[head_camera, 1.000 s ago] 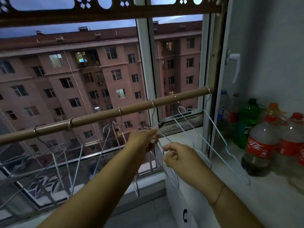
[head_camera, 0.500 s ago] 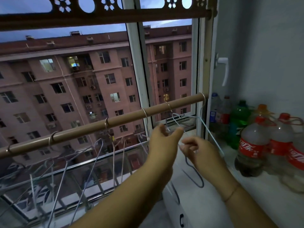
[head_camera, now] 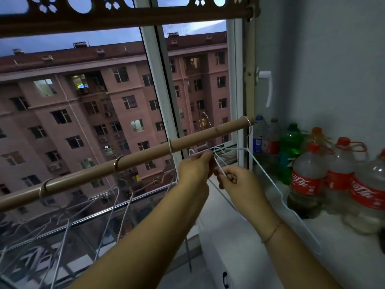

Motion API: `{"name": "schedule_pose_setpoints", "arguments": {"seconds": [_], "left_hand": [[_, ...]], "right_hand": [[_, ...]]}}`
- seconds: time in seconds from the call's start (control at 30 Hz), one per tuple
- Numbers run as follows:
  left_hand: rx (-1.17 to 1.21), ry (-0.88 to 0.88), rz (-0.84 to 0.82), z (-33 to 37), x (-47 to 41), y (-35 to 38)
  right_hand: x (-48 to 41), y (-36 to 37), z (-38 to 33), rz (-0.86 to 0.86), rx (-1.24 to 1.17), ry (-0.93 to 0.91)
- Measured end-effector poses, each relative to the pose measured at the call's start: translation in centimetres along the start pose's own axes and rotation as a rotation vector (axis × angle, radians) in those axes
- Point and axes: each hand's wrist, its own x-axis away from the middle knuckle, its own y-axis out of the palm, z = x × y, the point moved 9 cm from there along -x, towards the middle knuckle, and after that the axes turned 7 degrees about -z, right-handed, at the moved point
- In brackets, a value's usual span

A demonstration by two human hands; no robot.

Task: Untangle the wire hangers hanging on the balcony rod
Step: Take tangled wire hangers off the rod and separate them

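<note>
Grip: left hand [head_camera: 194, 168], right hand [head_camera: 239, 184] both pinch white wire hanger [head_camera: 218, 166]; we twist it free slowly, no yanking.

Thin wire hangers [head_camera: 115, 164] hook over the slanting brown rod [head_camera: 145, 156]; lower frames cross, tangled.

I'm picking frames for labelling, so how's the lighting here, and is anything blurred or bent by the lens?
Head view: dim dusk light, no hard shadows; the grey wire hangers at lower left are smeared by blur, while the left hand and right hand pinching the white hangers look sharper; the rod and window frame lean and bow.
</note>
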Motion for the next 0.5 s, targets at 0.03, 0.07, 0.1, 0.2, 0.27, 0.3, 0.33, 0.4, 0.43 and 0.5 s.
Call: {"name": "schedule_pose_setpoints", "arguments": {"seconds": [0.03, 0.07, 0.1, 0.2, 0.27, 0.3, 0.33, 0.4, 0.43, 0.5], "left_hand": [[-0.019, -0.003, 0.007, 0.1, -0.5, 0.1], [-0.031, -0.014, 0.017, 0.0, -1.1, 0.1], [-0.043, -0.033, 0.029, -0.2, -1.5, 0.1], [-0.112, -0.134, 0.026, -1.6, -2.5, 0.3], [-0.194, -0.18, -0.025, -3.1, -2.7, 0.3], [-0.221, -0.163, -0.049, -3.6, -2.7, 0.3], [-0.234, -0.137, -0.066, -4.1, -2.5, 0.2], [-0.253, -0.119, -0.096, -4.9, -1.7, 0.0], [-0.268, -0.133, -0.106, -5.3, -1.1, -0.1], [-0.251, -0.163, -0.124, -6.0, 0.0, -0.5]], "right_hand": [[-0.6, 0.0, 0.1, 0.0, 0.018, 0.005], [-1.1, 0.1, 0.3, -0.007, 0.045, 0.016], [-1.5, 0.2, 0.7, -0.022, 0.077, 0.031], [-1.9, 1.4, 2.6, -0.099, 0.139, 0.084], [-1.1, 2.0, 3.8, -0.15, 0.145, 0.117], [-0.5, 2.1, 4.3, -0.163, 0.125, 0.125], [0.0, 1.9, 4.7, -0.16, 0.095, 0.127], [0.7, 0.7, 5.1, -0.114, 0.055, 0.114], [0.9, 0.2, 5.3, -0.096, 0.035, 0.103], [1.0, -0.2, 5.3, -0.104, 0.0, 0.073]]}}
